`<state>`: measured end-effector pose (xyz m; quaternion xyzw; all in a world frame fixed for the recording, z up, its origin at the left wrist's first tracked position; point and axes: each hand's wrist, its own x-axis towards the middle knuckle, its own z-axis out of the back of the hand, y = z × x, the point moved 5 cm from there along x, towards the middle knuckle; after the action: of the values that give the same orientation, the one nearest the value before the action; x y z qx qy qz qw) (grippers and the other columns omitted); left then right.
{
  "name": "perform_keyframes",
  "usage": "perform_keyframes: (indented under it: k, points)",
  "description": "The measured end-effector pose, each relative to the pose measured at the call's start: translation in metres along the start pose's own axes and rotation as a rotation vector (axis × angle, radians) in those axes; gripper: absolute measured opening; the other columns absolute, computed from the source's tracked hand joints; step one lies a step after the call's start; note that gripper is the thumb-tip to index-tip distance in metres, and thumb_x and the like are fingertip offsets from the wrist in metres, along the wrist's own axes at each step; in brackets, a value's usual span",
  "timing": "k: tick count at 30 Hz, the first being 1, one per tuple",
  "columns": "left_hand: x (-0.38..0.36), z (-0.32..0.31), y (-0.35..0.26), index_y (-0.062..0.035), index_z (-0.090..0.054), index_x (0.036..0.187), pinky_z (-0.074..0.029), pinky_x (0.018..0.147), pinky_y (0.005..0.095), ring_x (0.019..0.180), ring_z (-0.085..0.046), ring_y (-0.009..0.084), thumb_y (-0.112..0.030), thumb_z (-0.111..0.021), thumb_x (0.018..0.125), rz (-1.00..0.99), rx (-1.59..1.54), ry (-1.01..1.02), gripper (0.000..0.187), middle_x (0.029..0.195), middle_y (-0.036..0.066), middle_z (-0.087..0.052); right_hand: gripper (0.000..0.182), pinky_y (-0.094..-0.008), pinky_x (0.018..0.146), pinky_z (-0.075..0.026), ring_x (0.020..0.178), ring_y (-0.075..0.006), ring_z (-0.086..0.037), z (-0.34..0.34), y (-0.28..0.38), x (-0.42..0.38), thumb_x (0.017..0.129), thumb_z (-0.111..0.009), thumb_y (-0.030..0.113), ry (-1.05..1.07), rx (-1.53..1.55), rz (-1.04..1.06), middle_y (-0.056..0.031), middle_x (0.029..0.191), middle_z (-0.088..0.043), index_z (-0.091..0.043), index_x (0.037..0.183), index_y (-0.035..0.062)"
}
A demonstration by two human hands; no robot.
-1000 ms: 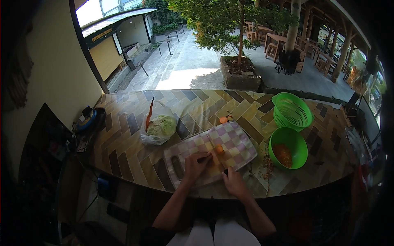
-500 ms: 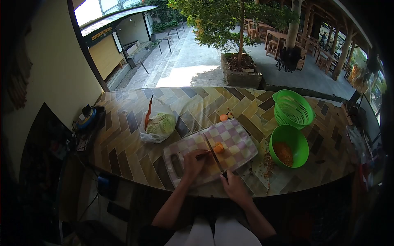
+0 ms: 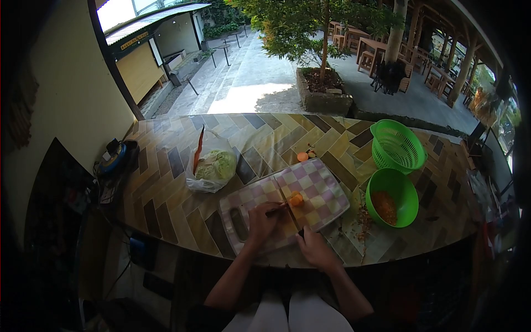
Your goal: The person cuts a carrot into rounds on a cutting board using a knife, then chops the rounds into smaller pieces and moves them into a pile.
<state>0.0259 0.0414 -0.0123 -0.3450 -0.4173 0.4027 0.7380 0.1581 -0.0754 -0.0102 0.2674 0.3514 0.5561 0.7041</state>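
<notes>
On the checkered cutting board point(image 3: 321, 188), my right hand point(image 3: 315, 248) is closed round the black handle of a knife point(image 3: 291, 213), whose blade lies slanted across the board. My left hand point(image 3: 263, 221) is closed at the left of the blade, its fingertips on a small orange piece, perhaps carrot, mostly hidden by the fingers. Cut orange pieces point(image 3: 296, 199) rest just right of the blade. Farther back, beyond the board's edge, sits a round orange slice point(image 3: 302, 156) with small scraps.
A clear bag of cabbage point(image 3: 215, 166) with a dark red strip stands behind left. At right are a green colander point(image 3: 398, 146) and a green bowl point(image 3: 406, 193) holding orange bits. Peelings point(image 3: 363, 224) lie beside the board. Devices point(image 3: 114, 157) sit at the left edge.
The view has shifted slightly. The knife blade has moved a little against the board, while both hands keep nearly the same places and grips.
</notes>
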Motion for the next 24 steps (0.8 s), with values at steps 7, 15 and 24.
perform_keyframes:
  k: [7, 15, 24]
  points:
    - [0.0, -0.002, 0.0, -0.0008, -0.075, 0.099, -0.056, 0.082, 0.0299, 0.09, -0.073, 0.0233, -0.005, -0.073, 0.082, 0.079, -0.038, -0.013, 0.018, 0.097, 0.017, -0.074, 0.029, -0.0499, 0.079, -0.045, 0.095, -0.0495, -0.059, -0.007, -0.029, 0.028, 0.099, -0.051, 0.024, 0.077, 0.041, 0.027, -0.0311, 0.094, -0.062, -0.05, 0.103, -0.005]
    - [-0.001, -0.003, 0.006, -0.002, -0.075, 0.1, -0.056, 0.085, 0.0301, 0.093, -0.073, 0.0232, 0.005, -0.065, 0.079, 0.067, -0.027, -0.009, 0.024, 0.1, 0.015, -0.074, 0.031, -0.0503, 0.074, -0.046, 0.09, -0.0487, -0.061, 0.013, -0.004, -0.011, 0.1, -0.052, 0.025, -0.018, 0.059, -0.051, -0.0315, 0.087, -0.063, -0.05, 0.103, -0.0057]
    - [0.001, -0.002, 0.004, -0.0017, -0.076, 0.095, -0.056, 0.085, 0.0305, 0.09, -0.073, 0.0237, 0.0, -0.066, 0.08, 0.099, 0.013, -0.029, 0.018, 0.094, 0.015, -0.074, 0.031, -0.0515, 0.07, -0.045, 0.083, -0.0486, -0.062, 0.011, 0.003, -0.016, 0.1, -0.052, 0.026, -0.031, 0.075, -0.037, -0.0308, 0.082, -0.062, -0.05, 0.102, -0.0052]
